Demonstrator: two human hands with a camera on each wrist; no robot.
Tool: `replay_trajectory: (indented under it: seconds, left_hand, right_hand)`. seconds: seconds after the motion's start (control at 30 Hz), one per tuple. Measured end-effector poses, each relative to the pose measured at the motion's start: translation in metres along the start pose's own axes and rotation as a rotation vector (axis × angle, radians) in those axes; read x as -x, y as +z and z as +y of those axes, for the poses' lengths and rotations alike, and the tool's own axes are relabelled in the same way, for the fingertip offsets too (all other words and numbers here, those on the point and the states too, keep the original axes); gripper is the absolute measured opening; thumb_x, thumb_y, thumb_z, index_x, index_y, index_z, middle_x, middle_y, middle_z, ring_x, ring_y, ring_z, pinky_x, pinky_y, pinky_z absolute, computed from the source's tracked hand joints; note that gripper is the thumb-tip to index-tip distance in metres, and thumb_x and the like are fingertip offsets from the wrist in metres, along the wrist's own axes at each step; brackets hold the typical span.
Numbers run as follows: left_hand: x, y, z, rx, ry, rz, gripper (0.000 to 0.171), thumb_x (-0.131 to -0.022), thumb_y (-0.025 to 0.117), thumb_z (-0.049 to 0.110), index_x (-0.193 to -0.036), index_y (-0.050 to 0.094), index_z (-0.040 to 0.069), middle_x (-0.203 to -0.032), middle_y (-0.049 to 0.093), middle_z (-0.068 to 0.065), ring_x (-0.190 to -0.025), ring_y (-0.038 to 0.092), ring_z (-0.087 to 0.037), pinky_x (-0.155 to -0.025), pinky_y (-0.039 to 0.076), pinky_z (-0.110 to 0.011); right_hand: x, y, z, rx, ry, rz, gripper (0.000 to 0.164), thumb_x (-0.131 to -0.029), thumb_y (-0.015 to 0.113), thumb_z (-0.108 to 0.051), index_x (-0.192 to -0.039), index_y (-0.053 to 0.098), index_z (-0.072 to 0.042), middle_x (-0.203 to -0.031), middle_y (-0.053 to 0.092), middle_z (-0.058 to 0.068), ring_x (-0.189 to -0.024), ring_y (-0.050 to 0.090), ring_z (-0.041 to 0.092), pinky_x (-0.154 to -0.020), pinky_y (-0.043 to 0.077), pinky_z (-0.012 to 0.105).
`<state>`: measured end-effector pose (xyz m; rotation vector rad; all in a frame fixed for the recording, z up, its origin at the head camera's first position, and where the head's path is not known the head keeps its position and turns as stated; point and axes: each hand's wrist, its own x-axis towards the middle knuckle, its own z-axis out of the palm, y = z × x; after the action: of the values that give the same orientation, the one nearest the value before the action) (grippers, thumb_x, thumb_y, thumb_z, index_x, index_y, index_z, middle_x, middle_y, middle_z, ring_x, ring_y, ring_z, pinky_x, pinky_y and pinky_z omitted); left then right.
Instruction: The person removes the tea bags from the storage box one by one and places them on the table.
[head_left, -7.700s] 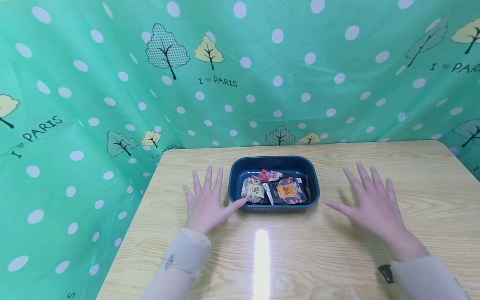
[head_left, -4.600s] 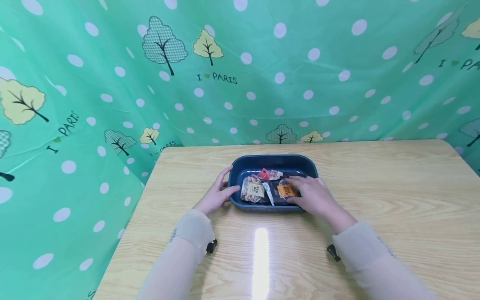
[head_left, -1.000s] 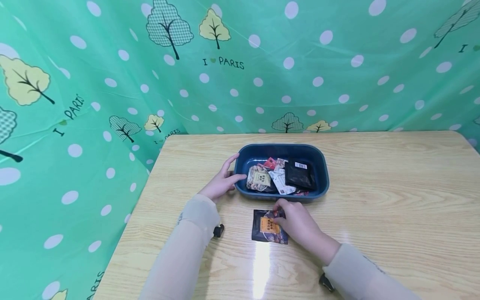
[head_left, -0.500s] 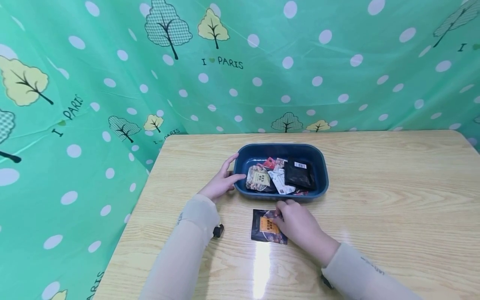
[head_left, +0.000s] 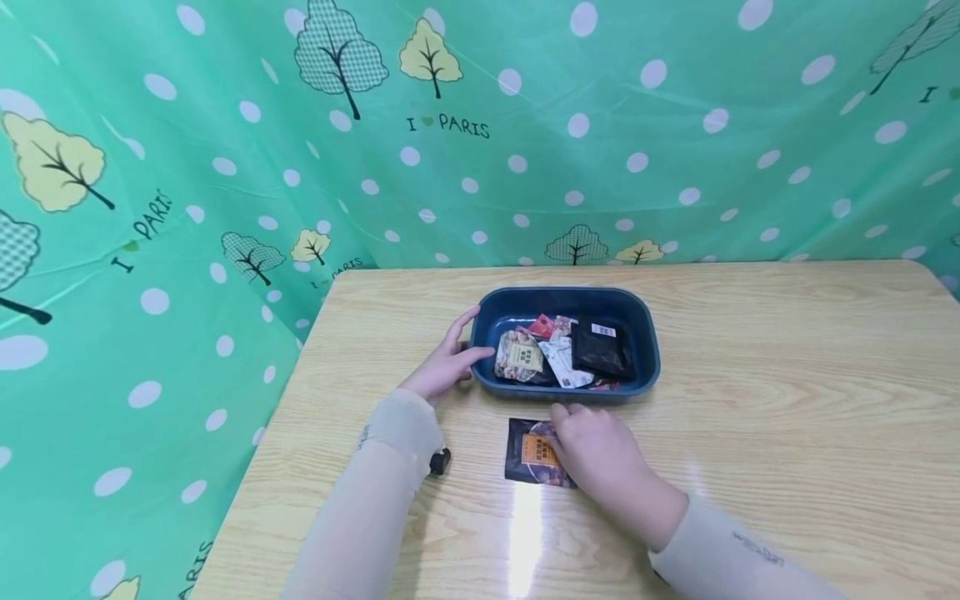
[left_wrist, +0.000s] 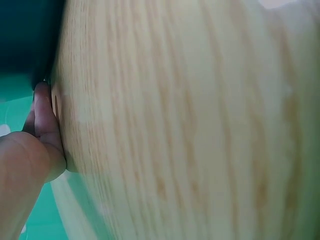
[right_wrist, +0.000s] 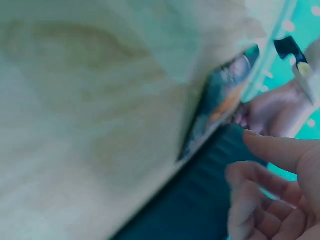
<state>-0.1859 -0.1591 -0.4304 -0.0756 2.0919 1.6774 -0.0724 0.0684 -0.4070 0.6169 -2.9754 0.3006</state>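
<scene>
A dark blue tub (head_left: 645, 379) stands on the table, several sachets inside it. My left hand (head_left: 441, 367) grips its left wall, thumb over the rim and fingers along the outside; in the left wrist view, fingers (left_wrist: 44, 112) lie against the tub's outer side near the tabletop. In front of the tub a black sachet (head_left: 522, 465) with an orange label lies flat on the table. My right hand (head_left: 600, 454) overlaps its right edge in the head view. In the right wrist view, that hand's thumb and loosely curled fingers (right_wrist: 245, 210) are apart, with nothing between them.
In the tub lie a plain black sachet with a barcode (head_left: 600, 354), a white sachet (head_left: 562, 367), a beige-labelled sachet (head_left: 517, 357) and a red packet (head_left: 542, 325). A green dotted curtain (head_left: 480, 133) hangs behind and left of the wooden table (head_left: 780, 375).
The orange-labelled sachet has come out of the tub onto the table. My right hand has turned slightly and its fingertips have come away from the sachet. My left hand stays at the tub.
</scene>
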Motion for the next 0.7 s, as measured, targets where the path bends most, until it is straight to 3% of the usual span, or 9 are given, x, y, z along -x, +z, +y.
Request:
replay_trajectory:
  seconds: [0.17, 0.3, 0.43, 0.57, 0.7]
  left_hand:
    - [0.007, 0.002, 0.009, 0.01, -0.007, -0.01, 0.077, -0.096, 0.063, 0.024, -0.155, 0.018, 0.046, -0.154, 0.033, -0.024, -0.131, 0.049, -0.034, -0.1, 0.039, -0.043]
    - [0.017, 0.005, 0.019, 0.01, -0.011, -0.02, 0.077, -0.097, 0.062, 0.022, -0.156, 0.017, 0.042, -0.156, 0.03, -0.025, -0.132, 0.048, -0.035, -0.102, 0.039, -0.045]
    - [0.02, 0.005, 0.022, 0.003, -0.014, -0.024, 0.077, -0.097, 0.062, 0.022, -0.156, 0.017, 0.041, -0.155, 0.031, -0.025, -0.13, 0.049, -0.033, -0.102, 0.039, -0.045]
    - [0.02, 0.006, 0.022, 0.003, -0.009, -0.025, 0.077, -0.097, 0.062, 0.022, -0.156, 0.017, 0.041, -0.152, 0.036, -0.024, -0.123, 0.051, -0.029, -0.098, 0.04, -0.042]
    - [0.019, 0.005, 0.022, 0.011, -0.005, -0.026, 0.077, -0.097, 0.062, 0.021, -0.156, 0.016, 0.041, -0.151, 0.037, -0.023, -0.118, 0.052, -0.027, -0.093, 0.039, -0.04]
  right_hand:
    - [-0.006, -0.01, 0.01, -0.074, -0.079, 0.171, 0.015, -0.084, 0.077, -0.015, -0.079, 0.065, -0.009, -0.071, 0.066, 0.002, -0.06, 0.06, 0.016, -0.056, 0.051, 0.032]
    - [-0.014, -0.017, 0.025, -0.122, -0.068, 0.237, 0.018, -0.086, 0.076, -0.02, -0.095, 0.07, -0.005, -0.087, 0.071, 0.007, -0.077, 0.068, 0.022, -0.07, 0.057, 0.036]
    - [-0.022, -0.022, 0.044, -0.187, 0.004, 0.239, 0.03, -0.087, 0.075, -0.023, -0.107, 0.068, -0.001, -0.103, 0.071, 0.015, -0.099, 0.067, 0.033, -0.087, 0.055, 0.045]
    - [-0.029, -0.021, 0.061, -0.228, 0.068, 0.233, 0.035, -0.087, 0.076, -0.022, -0.111, 0.068, 0.002, -0.109, 0.07, 0.019, -0.105, 0.065, 0.037, -0.092, 0.052, 0.05]
    - [-0.034, -0.018, 0.07, -0.242, 0.127, 0.17, 0.043, -0.088, 0.075, -0.024, -0.119, 0.065, 0.003, -0.117, 0.067, 0.022, -0.112, 0.062, 0.04, -0.096, 0.049, 0.052]
